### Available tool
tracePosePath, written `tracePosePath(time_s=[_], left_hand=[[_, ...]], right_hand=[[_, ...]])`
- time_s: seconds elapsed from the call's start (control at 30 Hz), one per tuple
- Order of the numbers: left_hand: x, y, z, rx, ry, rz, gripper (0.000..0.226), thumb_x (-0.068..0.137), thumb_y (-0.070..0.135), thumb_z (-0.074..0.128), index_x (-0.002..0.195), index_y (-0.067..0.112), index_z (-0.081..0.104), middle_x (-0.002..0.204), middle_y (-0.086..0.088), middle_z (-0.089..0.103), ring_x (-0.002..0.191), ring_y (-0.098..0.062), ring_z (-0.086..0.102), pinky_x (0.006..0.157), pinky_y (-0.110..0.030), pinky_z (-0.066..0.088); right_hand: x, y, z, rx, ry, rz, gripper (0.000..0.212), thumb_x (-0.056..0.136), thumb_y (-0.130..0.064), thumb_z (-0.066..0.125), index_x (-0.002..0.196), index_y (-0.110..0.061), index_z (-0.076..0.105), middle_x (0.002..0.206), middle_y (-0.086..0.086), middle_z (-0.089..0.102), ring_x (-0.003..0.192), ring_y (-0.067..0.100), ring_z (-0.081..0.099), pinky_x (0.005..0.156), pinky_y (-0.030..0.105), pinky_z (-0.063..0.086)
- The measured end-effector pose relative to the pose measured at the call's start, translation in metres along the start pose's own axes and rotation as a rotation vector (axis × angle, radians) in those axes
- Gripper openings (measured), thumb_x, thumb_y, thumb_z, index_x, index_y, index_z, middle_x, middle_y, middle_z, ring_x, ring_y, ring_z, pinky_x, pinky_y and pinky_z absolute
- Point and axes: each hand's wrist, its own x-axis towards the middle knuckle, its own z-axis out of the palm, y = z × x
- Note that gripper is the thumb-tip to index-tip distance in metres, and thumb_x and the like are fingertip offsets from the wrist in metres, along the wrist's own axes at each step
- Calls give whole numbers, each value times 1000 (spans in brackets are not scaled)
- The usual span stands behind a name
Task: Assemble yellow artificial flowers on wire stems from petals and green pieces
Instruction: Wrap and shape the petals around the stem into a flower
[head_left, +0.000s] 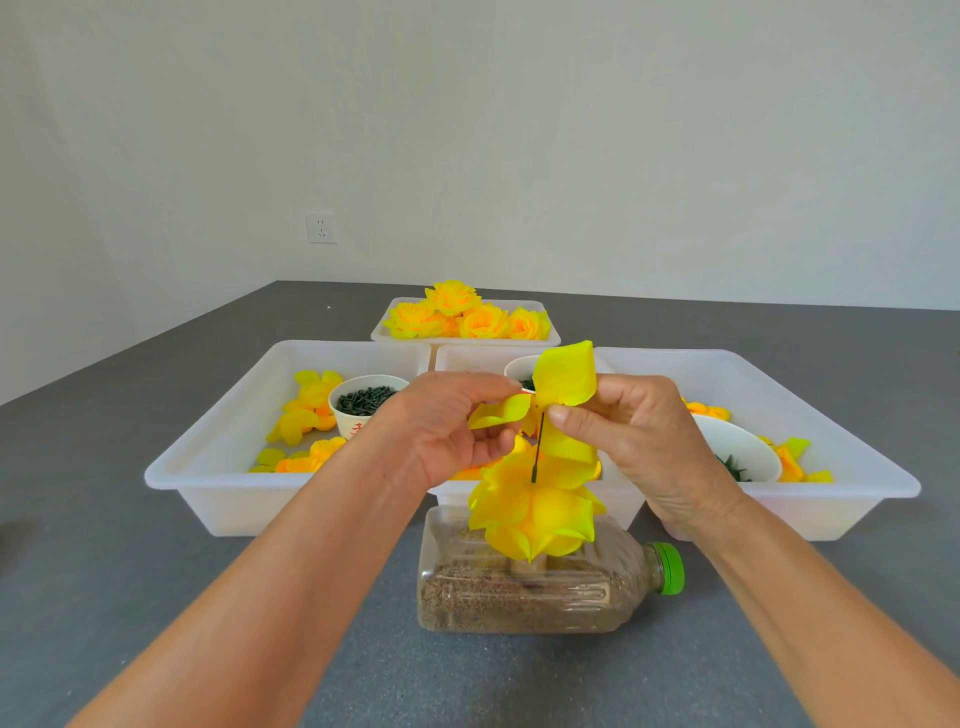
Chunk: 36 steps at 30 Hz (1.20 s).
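A thin dark wire stem (538, 447) stands upright above a clear bottle (530, 587) lying on its side. Layers of yellow petals (535, 512) sit low on the wire. A further yellow petal piece (565, 375) is at the wire's top. My left hand (447, 431) pinches one lobe of it at the left. My right hand (639, 431) pinches it at the right, thumb against the wire.
Three white trays lie behind the bottle: the left tray (208, 457) holds loose petals and a cup of green pieces (363, 400), the right tray (841, 447) a white bowl (743, 452). A far tray (467, 340) holds finished yellow flowers (467, 314). Grey tabletop all round.
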Motion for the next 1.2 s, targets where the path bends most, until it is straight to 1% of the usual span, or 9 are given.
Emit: tracePosePath(time_s=[0.13, 0.23, 0.27, 0.4, 0.6, 0.83, 0.97, 1.07, 1.2], left_hand=[[-1, -1, 0, 35, -32, -14, 8, 85, 6, 60, 78, 3, 64, 55, -7, 63, 40, -12, 54, 39, -16, 45], [-1, -3, 0, 35, -43, -15, 10, 86, 6, 59, 77, 4, 64, 54, -7, 63, 40, -11, 55, 40, -16, 45], [-1, -3, 0, 33, -41, -14, 9, 85, 6, 59, 78, 4, 64, 55, -7, 63, 41, -11, 55, 40, -16, 46], [-1, -3, -3, 43, -31, 2, 8, 84, 6, 60, 78, 5, 65, 56, -6, 64, 43, -12, 54, 40, -17, 46], [-2, -2, -4, 57, -44, 20, 6, 86, 7, 60, 83, 4, 64, 61, -7, 65, 46, -13, 58, 41, -18, 47], [-4, -1, -1, 43, -61, 29, 6, 88, 6, 56, 88, 4, 62, 57, -6, 63, 45, -13, 60, 41, -17, 46], [-5, 0, -1, 45, -69, 31, 7, 88, 5, 55, 89, 3, 61, 56, -6, 63, 44, -13, 59, 40, -17, 45], [-5, 0, -2, 51, -75, 36, 6, 88, 5, 55, 88, 4, 61, 58, -6, 63, 44, -13, 59, 40, -17, 46], [-5, 1, -2, 57, -83, 43, 6, 88, 5, 56, 85, 6, 61, 57, -5, 64, 45, -12, 59, 40, -18, 46]], right_hand=[[-2, 1, -2, -8, 7, -7, 12, 81, -3, 66, 90, -9, 73, 93, 22, 71, 94, 42, 64, 83, 53, 53], [-3, 1, -2, -19, -11, -23, 17, 81, -2, 66, 89, -16, 72, 92, 16, 72, 89, 30, 67, 82, 48, 54], [-3, 0, -2, -26, -17, -30, 17, 81, -2, 66, 90, -16, 72, 92, 15, 72, 88, 28, 67, 82, 46, 54], [-3, 0, -2, -43, -34, -59, 19, 81, -3, 66, 96, -14, 72, 94, 10, 74, 93, 29, 68, 83, 42, 55], [-4, -2, -2, -15, -55, -101, 22, 80, -3, 67, 93, -20, 72, 97, -2, 73, 92, 15, 69, 80, 25, 55], [-3, 0, -3, -4, -43, -99, 19, 75, -16, 67, 93, -18, 72, 98, -2, 73, 93, 17, 69, 80, 29, 56], [-3, 0, -3, -3, -44, -109, 20, 74, -17, 67, 94, -18, 72, 99, -3, 73, 94, 15, 69, 80, 26, 55], [-3, 1, -3, -2, -41, -121, 22, 74, -16, 67, 95, -16, 72, 100, 0, 73, 95, 18, 68, 82, 28, 55], [-3, 0, -4, -10, -46, -143, 22, 73, -15, 66, 94, -17, 71, 100, -5, 72, 95, 14, 68, 80, 21, 53]])
